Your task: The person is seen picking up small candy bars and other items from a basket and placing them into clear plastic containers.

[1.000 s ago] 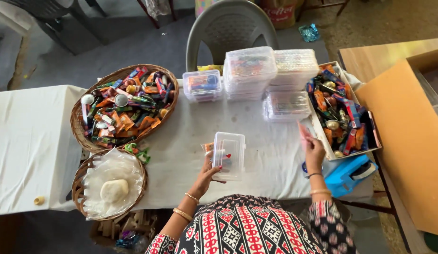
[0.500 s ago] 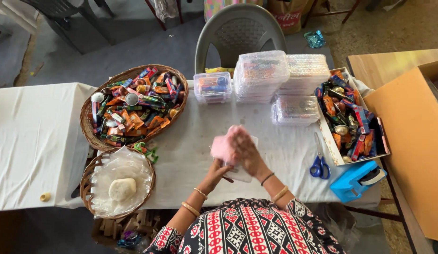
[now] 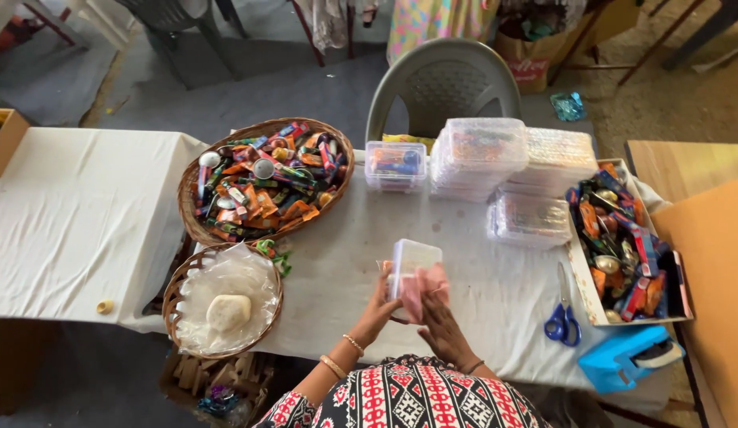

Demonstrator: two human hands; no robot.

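A white-clothed worktop (image 3: 480, 293) stands on grey floor. The left hand (image 3: 378, 305) grips an upright clear box (image 3: 410, 261); the right hand (image 3: 439, 311) presses pink cloth (image 3: 426, 287) against it.

A small clear plastic box (image 3: 413, 260), rectangular with rounded corners and a frosted, see-through look, is held up off the white-clothed table (image 3: 337, 277) near the middle of its front edge. It stands tilted, one broad face turned up toward the camera, its top end leaning away toward the far edge. A piece of pink cloth (image 3: 424, 289) is pressed against the lower right part of the box, crumpled and folded over itself, covering that corner. The left hand (image 3: 378, 305) grips the box from its left side; the right hand (image 3: 442, 321) holds the pink cloth against it.
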